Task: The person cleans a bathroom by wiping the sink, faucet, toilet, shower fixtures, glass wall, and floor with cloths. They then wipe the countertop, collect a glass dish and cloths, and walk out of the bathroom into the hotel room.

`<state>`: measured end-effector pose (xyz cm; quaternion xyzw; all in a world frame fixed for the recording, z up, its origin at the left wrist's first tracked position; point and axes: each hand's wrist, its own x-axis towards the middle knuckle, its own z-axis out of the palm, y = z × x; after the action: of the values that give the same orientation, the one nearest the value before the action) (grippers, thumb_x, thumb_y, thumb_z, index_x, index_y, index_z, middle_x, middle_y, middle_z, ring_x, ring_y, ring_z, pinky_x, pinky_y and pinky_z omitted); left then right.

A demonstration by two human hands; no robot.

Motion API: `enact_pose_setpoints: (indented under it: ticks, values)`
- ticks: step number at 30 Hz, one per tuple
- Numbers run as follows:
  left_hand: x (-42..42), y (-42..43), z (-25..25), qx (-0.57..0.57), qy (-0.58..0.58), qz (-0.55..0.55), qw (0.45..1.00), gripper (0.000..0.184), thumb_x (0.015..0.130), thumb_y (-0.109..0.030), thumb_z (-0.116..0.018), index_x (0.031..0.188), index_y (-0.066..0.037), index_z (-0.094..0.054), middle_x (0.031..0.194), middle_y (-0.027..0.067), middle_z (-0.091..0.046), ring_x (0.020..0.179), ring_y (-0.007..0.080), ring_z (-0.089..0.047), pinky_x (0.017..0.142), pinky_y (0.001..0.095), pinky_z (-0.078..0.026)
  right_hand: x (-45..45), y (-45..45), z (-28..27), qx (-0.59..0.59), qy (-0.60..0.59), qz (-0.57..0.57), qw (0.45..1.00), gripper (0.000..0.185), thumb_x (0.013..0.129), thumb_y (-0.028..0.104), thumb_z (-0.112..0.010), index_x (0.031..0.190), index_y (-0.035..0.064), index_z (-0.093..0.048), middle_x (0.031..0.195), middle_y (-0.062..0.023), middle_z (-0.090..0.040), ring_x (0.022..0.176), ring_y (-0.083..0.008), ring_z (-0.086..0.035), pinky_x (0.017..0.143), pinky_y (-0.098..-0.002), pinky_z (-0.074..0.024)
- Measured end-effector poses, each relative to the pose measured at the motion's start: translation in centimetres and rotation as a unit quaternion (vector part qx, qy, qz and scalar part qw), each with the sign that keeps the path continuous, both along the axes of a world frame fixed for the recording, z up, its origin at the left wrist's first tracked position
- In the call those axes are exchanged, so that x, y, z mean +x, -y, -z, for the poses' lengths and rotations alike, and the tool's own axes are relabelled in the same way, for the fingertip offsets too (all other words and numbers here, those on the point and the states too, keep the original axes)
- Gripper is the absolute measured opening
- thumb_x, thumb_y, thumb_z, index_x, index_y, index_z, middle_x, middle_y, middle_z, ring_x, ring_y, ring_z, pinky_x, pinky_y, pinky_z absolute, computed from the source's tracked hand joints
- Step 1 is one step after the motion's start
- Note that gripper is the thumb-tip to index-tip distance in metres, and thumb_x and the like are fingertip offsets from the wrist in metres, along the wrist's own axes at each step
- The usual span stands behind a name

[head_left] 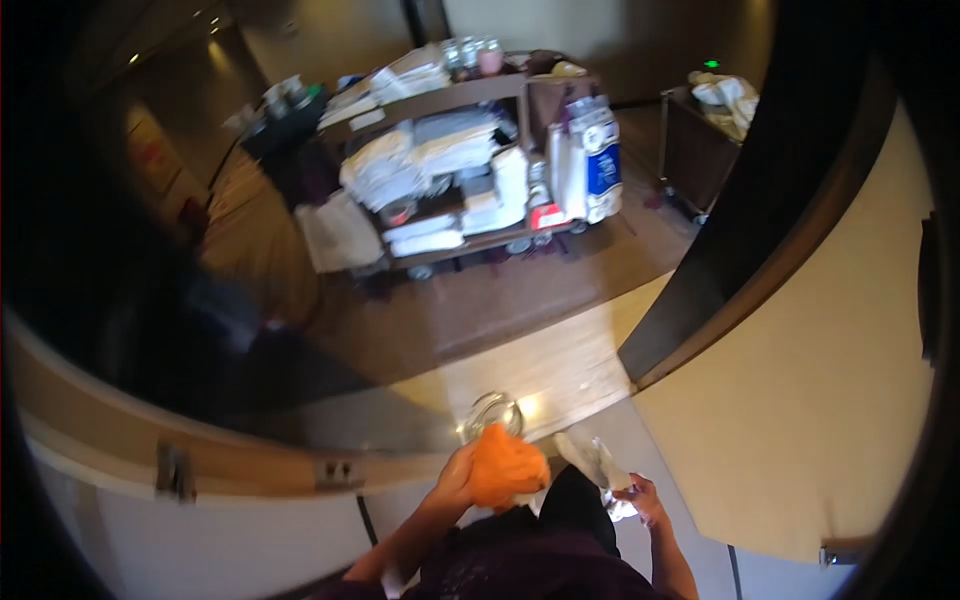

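Observation:
Near the bottom centre, my left hand (pixel 457 474) is closed around a bunched orange cloth (pixel 506 468). Just beyond the cloth shows a round, clear glass-like object (pixel 493 411); what supports it is hidden. To the right, my right hand (pixel 643 496) has its fingers closed on a crumpled white item (pixel 597 466), which hangs beside my dark-clothed leg. Blur hides exactly what the white item is.
A housekeeping cart (pixel 430 225) with folded white linens, bottles and paper rolls stands ahead. A second cart (pixel 705 150) holding white cloth is at the upper right. A pale door (pixel 800 400) stands at the right. Someone's blurred figure appears at the left.

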<state>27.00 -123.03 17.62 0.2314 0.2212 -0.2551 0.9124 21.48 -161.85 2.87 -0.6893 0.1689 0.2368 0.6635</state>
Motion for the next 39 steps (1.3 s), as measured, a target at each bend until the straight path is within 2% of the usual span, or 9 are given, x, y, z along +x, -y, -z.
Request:
enact_pose_setpoints:
  ticks: [4,9,11,15,19,24,30,33,39]
  values:
    - [5.2,-2.1,2.3,-0.002,-0.047,-0.041,0.998,0.046,0.102,-0.036,-0.045,0.120,0.005,-0.058,0.117,0.0184,-0.066,0.107,0.0324,-0.064,0.097,0.0458,-0.051,9.2,-1.1,3.0,-0.381,0.199,-0.140,0.892,0.045,0.065,0.045,-0.081,0.104,0.0225,-0.077,0.138,-0.0039,-0.053,0.132,-0.0332,-0.032,0.106,-0.0540,-0.0248]
    - [12.7,-1.0,-0.5,0.067,-0.077,-0.075,0.992,0.044,0.096,-0.035,-0.057,0.118,0.004,-0.059,0.113,0.0200,-0.066,0.102,0.0335,-0.066,0.088,0.0457,-0.056,24.4,-4.3,5.5,-0.431,0.215,-0.020,0.876,0.036,0.073,0.045,-0.075,0.093,0.0150,-0.077,0.100,-0.0127,-0.066,0.098,-0.0318,-0.060,0.085,-0.0429,-0.0492]
    - [16.0,1.3,-6.3,0.465,0.232,0.025,0.854,0.048,0.089,-0.034,-0.067,0.117,0.003,-0.056,0.109,0.0194,-0.066,0.098,0.0308,-0.067,0.077,0.0391,-0.059,30.6,-4.6,6.2,-0.423,0.141,0.010,0.895,0.039,0.075,0.044,-0.073,0.093,0.0086,-0.075,0.097,-0.0201,-0.067,0.091,-0.0373,-0.065,0.079,-0.0478,-0.0518]
    - [22.8,0.9,-4.5,0.113,0.009,-0.002,0.994,0.041,0.095,-0.035,-0.063,0.127,-0.010,-0.055,0.109,0.0104,-0.064,0.096,0.0230,-0.061,0.085,0.0378,-0.050,47.1,-3.3,6.0,-0.471,0.158,0.165,0.852,0.039,0.076,0.041,-0.072,0.082,0.0030,-0.070,0.092,-0.0242,-0.066,0.088,-0.0407,-0.064,0.078,-0.0507,-0.0511]
    - [30.8,3.1,-5.6,0.123,-0.047,-0.026,0.991,0.041,0.095,-0.035,-0.061,0.126,-0.008,-0.054,0.109,0.0117,-0.064,0.096,0.0242,-0.062,0.085,0.0383,-0.051,72.4,4.9,-1.2,-0.582,0.233,0.354,0.694,0.042,0.086,0.039,-0.063,0.101,0.0004,-0.066,0.113,-0.0230,-0.062,0.105,-0.0373,-0.061,0.088,-0.0471,-0.0492]
    - [37.3,4.4,-5.1,0.118,-0.068,-0.026,0.990,0.041,0.096,-0.036,-0.059,0.124,-0.006,-0.053,0.109,0.0133,-0.064,0.096,0.0258,-0.063,0.085,0.0390,-0.052,92.8,15.6,-32.0,-0.365,0.325,0.570,0.660,0.074,0.080,0.029,-0.075,0.138,-0.0023,-0.040,0.142,-0.0278,-0.043,0.131,-0.0405,-0.044,0.110,-0.0454,-0.0366]
    - [39.4,4.3,-4.6,0.118,-0.067,-0.041,0.990,0.042,0.097,-0.036,-0.056,0.123,-0.003,-0.052,0.110,0.0153,-0.064,0.096,0.0277,-0.064,0.084,0.0397,-0.054,95.5,13.4,-34.6,-0.433,0.501,0.276,0.696,0.027,0.084,0.024,-0.064,0.103,0.0042,-0.067,0.104,-0.0203,-0.069,0.101,-0.0361,-0.066,0.086,-0.0437,-0.0515]
    - [38.6,3.7,-4.1,0.117,-0.052,-0.070,0.989,0.043,0.098,-0.037,-0.054,0.122,-0.001,-0.051,0.110,0.0163,-0.064,0.096,0.0286,-0.065,0.084,0.0401,-0.054,93.4,9.0,-15.8,-0.394,0.571,0.039,0.719,0.011,0.086,0.015,-0.057,0.085,0.0058,-0.063,0.080,-0.0125,-0.064,0.071,-0.0316,-0.063,0.065,-0.0428,-0.0508]
    - [34.9,1.1,-2.2,0.125,0.007,-0.171,0.977,0.045,0.099,-0.037,-0.051,0.120,0.002,-0.050,0.111,0.0183,-0.064,0.097,0.0305,-0.066,0.084,0.0409,-0.056,63.9,-10.2,7.5,-0.228,0.147,-0.684,0.678,0.055,0.078,0.030,-0.076,0.126,0.0097,-0.060,0.112,-0.0159,-0.067,0.100,-0.0303,-0.064,0.086,-0.0413,-0.0516]
